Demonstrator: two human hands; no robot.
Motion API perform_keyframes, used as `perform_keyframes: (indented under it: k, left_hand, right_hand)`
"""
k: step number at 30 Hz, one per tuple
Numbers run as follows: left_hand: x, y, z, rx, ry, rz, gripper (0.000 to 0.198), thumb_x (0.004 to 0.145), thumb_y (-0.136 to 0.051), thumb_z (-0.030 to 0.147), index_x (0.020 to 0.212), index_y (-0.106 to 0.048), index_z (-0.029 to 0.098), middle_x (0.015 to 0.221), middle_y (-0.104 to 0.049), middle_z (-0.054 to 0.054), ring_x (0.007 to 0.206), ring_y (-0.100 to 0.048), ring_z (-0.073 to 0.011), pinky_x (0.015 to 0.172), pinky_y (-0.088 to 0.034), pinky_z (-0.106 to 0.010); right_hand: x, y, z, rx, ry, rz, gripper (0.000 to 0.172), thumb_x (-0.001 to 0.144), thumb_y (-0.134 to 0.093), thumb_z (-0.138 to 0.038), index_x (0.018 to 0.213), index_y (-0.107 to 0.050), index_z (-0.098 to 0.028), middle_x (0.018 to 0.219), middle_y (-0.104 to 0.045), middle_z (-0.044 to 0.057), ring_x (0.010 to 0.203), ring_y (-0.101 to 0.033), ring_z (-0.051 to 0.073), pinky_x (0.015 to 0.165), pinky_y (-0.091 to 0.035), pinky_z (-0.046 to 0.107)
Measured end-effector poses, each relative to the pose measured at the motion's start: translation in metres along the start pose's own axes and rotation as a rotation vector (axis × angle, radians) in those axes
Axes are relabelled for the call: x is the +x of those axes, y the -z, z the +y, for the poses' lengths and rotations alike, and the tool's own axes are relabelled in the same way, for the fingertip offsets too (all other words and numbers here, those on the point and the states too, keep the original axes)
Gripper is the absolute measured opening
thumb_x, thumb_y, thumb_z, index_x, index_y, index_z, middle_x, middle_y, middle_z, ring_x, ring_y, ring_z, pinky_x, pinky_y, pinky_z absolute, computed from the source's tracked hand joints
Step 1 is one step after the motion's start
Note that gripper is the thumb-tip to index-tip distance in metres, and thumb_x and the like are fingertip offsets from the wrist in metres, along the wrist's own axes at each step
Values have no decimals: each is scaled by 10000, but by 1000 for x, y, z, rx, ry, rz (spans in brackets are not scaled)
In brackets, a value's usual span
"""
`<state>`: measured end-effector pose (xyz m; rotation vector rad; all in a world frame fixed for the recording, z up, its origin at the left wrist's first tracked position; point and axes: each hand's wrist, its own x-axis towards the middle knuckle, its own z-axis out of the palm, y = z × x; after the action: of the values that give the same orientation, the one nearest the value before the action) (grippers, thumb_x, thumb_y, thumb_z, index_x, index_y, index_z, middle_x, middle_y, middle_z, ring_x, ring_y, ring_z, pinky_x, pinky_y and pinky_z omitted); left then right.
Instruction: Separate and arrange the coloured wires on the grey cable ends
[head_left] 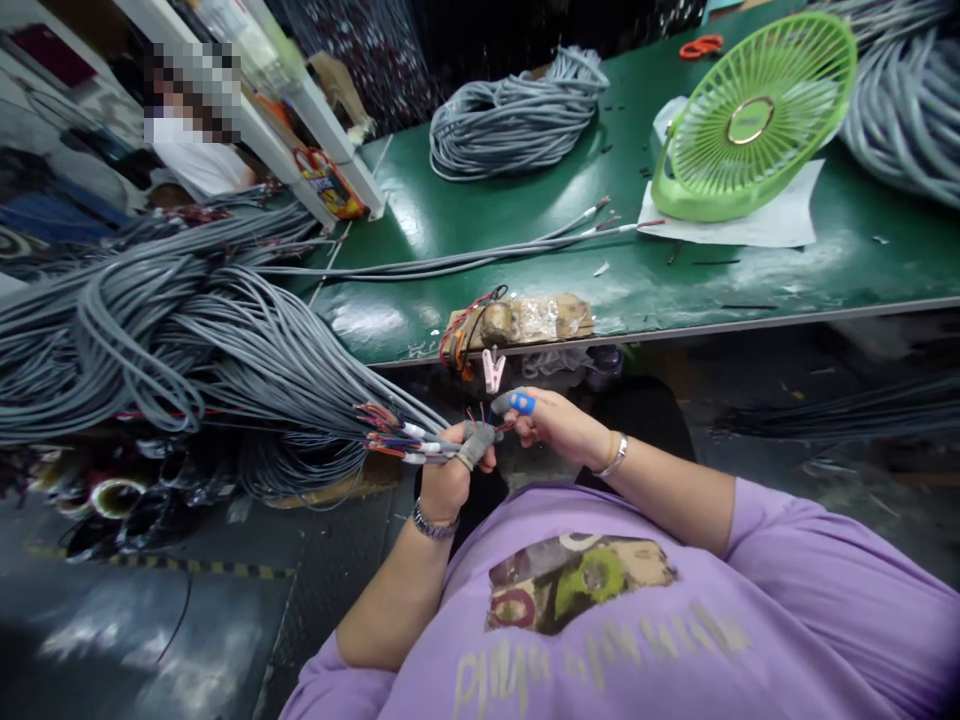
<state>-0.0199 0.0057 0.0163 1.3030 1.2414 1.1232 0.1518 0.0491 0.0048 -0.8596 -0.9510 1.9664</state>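
Several grey cables [352, 385] run from the left into my left hand [459, 455], which is closed round them near their stripped ends. Thin coloured wires [382, 443] fan out from white-wrapped cable ends beside that hand. My right hand [540, 418], with a blue band on one finger, pinches the thin wires coming out of a cable held by the left. Grey finger covers show on both hands. Just beyond the fingers, a pink clothes peg [493, 370] hangs at the bench edge, below a taped wooden block [525, 322] with red and black leads.
A green bench [637, 285] spans the front. On it stand a green fan [750, 120], a coiled grey cable bundle [517, 120] and orange-handled scissors [701, 46]. A big cable heap [150, 320] fills the left. Behind a white post, a person [195, 150] is at the upper left.
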Motion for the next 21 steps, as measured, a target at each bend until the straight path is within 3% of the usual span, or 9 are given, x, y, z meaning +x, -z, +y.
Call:
perform_keyframes:
  k: [4, 10, 17, 21]
  left_hand:
    - [2, 0, 1, 54, -3, -44, 321, 833, -604, 355, 574, -611, 165, 522, -559, 7, 478, -498, -97, 481, -418, -224]
    - [2, 1, 1, 125, 9, -77, 323, 835, -595, 360, 575, -613, 170, 527, -565, 4, 486, -502, -103, 489, -424, -227]
    - [4, 0, -3, 126, 13, -65, 337, 850, -578, 366, 578, -610, 170, 530, -561, 9, 484, -505, -102, 490, -418, -227]
    - [6, 3, -2, 139, 5, -113, 335, 855, -577, 350, 573, -610, 171, 519, -560, 8, 479, -510, -103, 493, -418, -230]
  right_hand:
    - [4, -7, -13, -28, -64, -104, 350, 637, -766, -406, 829, -635, -145, 668, -543, -23, 534, -443, 55, 496, -393, 179]
    - [11, -12, -8, -100, -38, -38, 259, 649, -748, -342, 733, -621, -132, 611, -566, -14, 523, -473, 67, 472, -365, 177]
    - [9, -9, -4, -50, 17, 39, 298, 614, -779, -356, 711, -595, -143, 640, -587, -15, 530, -478, 72, 472, -385, 185]
    - [9, -9, -10, -48, -22, -47, 310, 644, -764, -376, 787, -627, -138, 668, -593, -9, 546, -479, 69, 488, -366, 183]
